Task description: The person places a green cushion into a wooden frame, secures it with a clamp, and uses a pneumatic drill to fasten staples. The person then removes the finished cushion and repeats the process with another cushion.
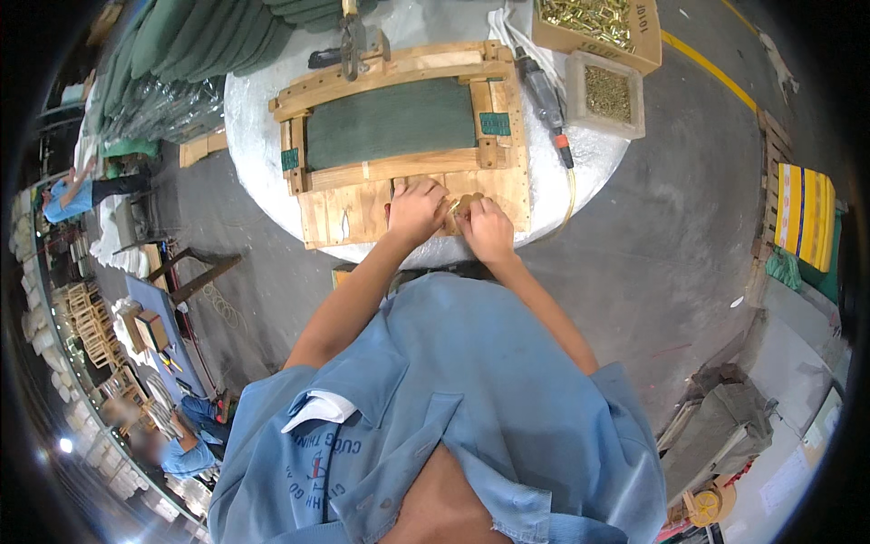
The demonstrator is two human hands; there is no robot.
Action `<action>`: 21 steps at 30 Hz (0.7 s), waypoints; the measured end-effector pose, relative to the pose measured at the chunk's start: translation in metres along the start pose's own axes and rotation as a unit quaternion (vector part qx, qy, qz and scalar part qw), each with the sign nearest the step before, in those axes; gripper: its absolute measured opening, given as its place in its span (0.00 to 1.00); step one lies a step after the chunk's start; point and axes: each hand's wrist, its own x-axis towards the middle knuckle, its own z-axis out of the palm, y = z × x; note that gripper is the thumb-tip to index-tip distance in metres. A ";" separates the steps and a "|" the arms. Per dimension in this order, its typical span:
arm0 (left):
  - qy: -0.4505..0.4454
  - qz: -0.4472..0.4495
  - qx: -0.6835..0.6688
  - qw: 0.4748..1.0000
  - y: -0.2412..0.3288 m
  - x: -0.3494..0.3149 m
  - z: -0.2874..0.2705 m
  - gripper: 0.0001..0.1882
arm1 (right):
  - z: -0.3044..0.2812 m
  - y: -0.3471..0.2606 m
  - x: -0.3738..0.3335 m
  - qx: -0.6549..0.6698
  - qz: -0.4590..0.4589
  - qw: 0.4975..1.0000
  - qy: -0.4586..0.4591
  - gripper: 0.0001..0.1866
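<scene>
A wooden frame (418, 170) around a dark green padded panel (390, 125) lies on a larger wooden board (362, 213). Over the board's near edge my left hand (417, 210) is closed with curled fingers; a thin dark and red thing shows beside it, too small to name. My right hand (489, 228) is closed too, fingertips pinched together near small brass-coloured pieces (454, 208) between the two hands. What either hand grips is hidden by the fingers. Green fabric tabs (494, 124) sit on the frame's side pieces.
The board rests on a round table wrapped in plastic (258, 127). A power screwdriver (546, 100) with a cord lies at its right, beside a clear tub of small screws (608, 94) and a carton of brass hardware (589, 23). Green cushions (195, 41) are stacked far left.
</scene>
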 end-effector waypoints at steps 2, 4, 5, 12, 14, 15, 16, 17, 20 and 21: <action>-0.032 -0.098 -0.102 0.989 0.007 0.006 -0.006 0.11 | -0.004 0.005 -0.004 0.046 0.021 0.999 0.015 0.14; -0.098 -0.264 -0.278 0.918 0.024 0.015 -0.021 0.14 | -0.011 -0.001 -0.005 0.106 0.057 0.992 0.029 0.14; -0.118 -0.283 -0.375 0.875 0.010 0.009 -0.005 0.20 | -0.023 -0.011 -0.002 0.144 0.079 0.986 0.031 0.15; -0.134 -0.354 -0.716 0.586 0.050 0.018 -0.037 0.21 | -0.054 -0.031 0.028 0.314 0.092 0.944 0.050 0.09; -0.120 -0.356 -0.716 0.588 0.039 0.021 -0.032 0.20 | -0.061 -0.035 0.035 0.319 0.081 0.943 0.040 0.08; -0.111 -0.356 -0.720 0.585 0.037 0.022 -0.035 0.20 | -0.066 -0.037 0.040 0.322 0.077 0.943 0.033 0.09; -0.102 -0.356 -0.724 0.582 0.033 0.024 -0.039 0.20 | -0.069 -0.039 0.043 0.325 0.073 0.943 0.025 0.09; -0.086 -0.364 -0.733 0.568 0.028 0.024 -0.042 0.21 | -0.069 -0.039 0.047 0.339 0.086 0.937 0.018 0.09; -0.038 -0.389 -0.731 0.559 0.002 0.022 -0.037 0.21 | -0.068 -0.036 0.058 0.348 0.112 0.931 0.017 0.08; -0.007 -0.399 -0.735 0.549 -0.007 0.021 -0.043 0.23 | -0.067 -0.031 0.064 0.330 0.110 0.937 0.032 0.08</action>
